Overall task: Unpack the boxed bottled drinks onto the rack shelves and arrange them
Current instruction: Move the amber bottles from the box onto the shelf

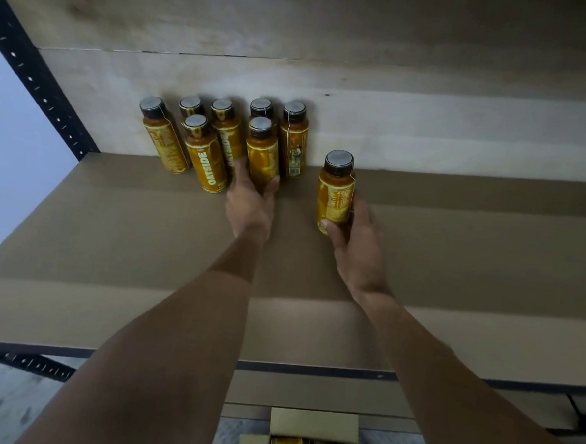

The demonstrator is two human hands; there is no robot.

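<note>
lone bottle [335, 190] upright in the curled right grip [358, 246]; front-row bottle [262, 153] within the curled left grip [249, 205]

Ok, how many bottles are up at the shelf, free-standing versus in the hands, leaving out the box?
Free-standing bottles on the shelf: 6
Front-row bottle in left hand: 1
Separate bottle in right hand: 1
Total: 8

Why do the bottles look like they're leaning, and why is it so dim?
Head view: the wide-angle lens likely bends things, so the bottles lean and the rack post slants; head view: lighting is dim and soft, the box at the bottom edge darkest and slightly blurred.
</note>
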